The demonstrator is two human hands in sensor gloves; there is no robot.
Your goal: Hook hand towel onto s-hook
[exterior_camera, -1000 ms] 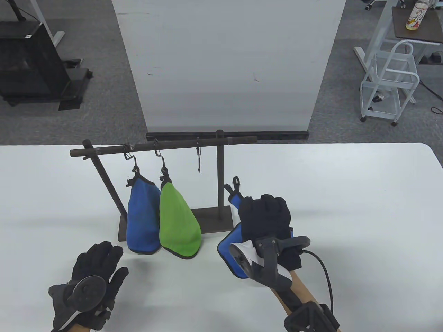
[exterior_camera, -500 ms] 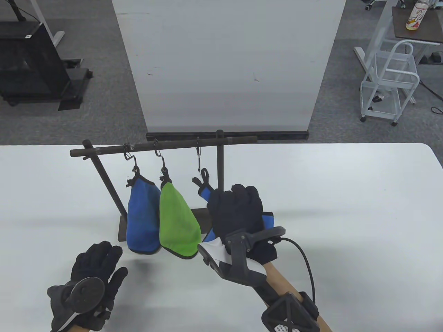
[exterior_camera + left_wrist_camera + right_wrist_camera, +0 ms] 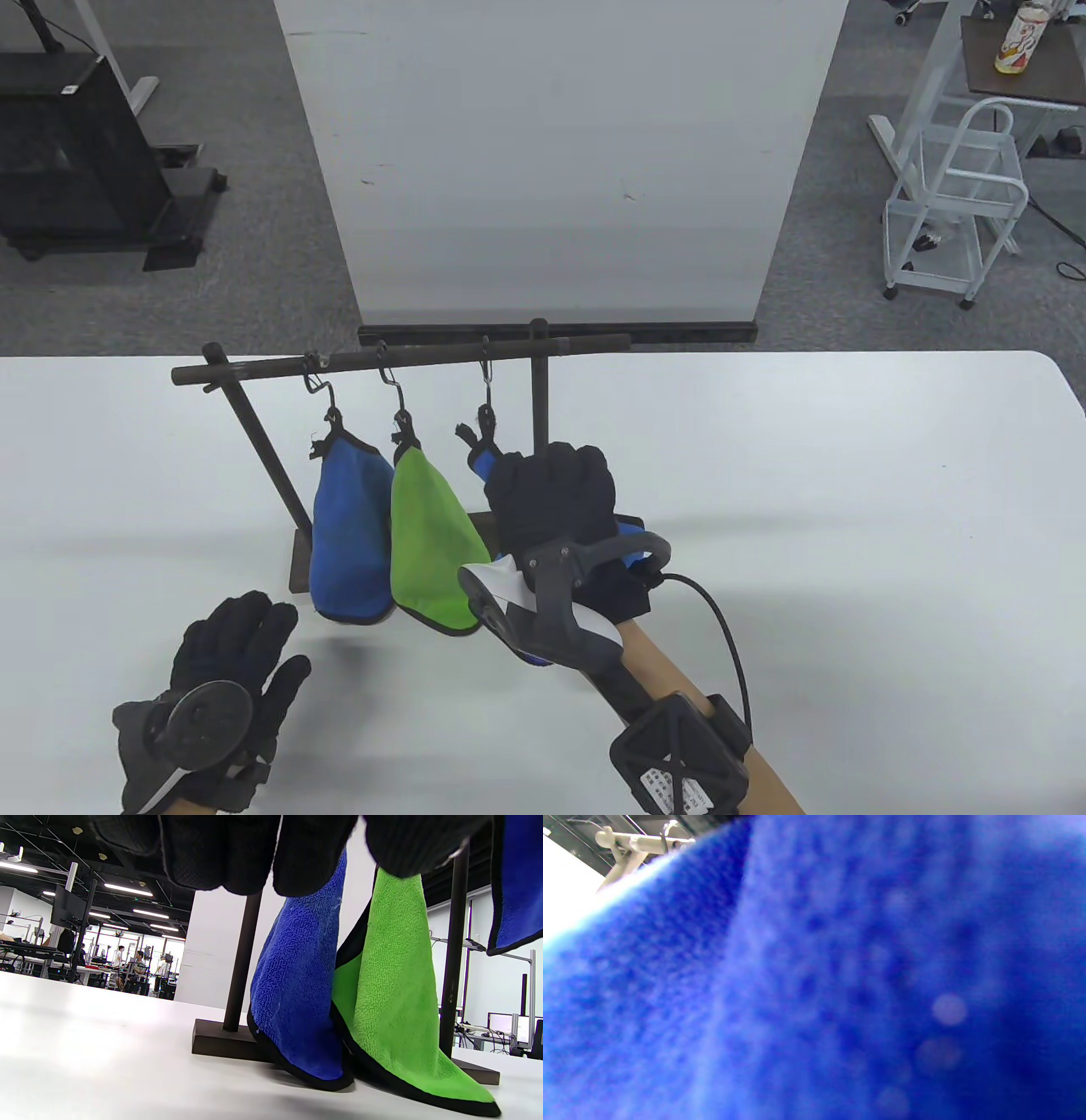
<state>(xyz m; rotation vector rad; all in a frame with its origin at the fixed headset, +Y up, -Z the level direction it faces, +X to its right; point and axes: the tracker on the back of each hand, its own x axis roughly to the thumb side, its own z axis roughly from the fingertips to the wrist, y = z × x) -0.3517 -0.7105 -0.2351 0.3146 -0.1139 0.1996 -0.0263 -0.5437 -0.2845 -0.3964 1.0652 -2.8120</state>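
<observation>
My right hand (image 3: 551,501) grips a blue hand towel (image 3: 481,463) near its top corner and holds it up at the rack. The towel's black loop (image 3: 486,420) is at the lower end of the third s-hook (image 3: 487,386); I cannot tell whether it is on the hook. The towel fills the right wrist view (image 3: 814,984). It also shows at the top right of the left wrist view (image 3: 515,878). My left hand (image 3: 229,671) rests open on the table, in front of the rack and to its left, holding nothing.
A dark rack (image 3: 399,361) with a flat base (image 3: 297,569) stands mid-table. A blue towel (image 3: 349,531) and a green towel (image 3: 437,548) hang from its two left hooks. A white board (image 3: 551,153) stands behind the table.
My right hand has carried the blue towel left and up from the table beside the rack base to the third hook. The left hand has stayed put.
</observation>
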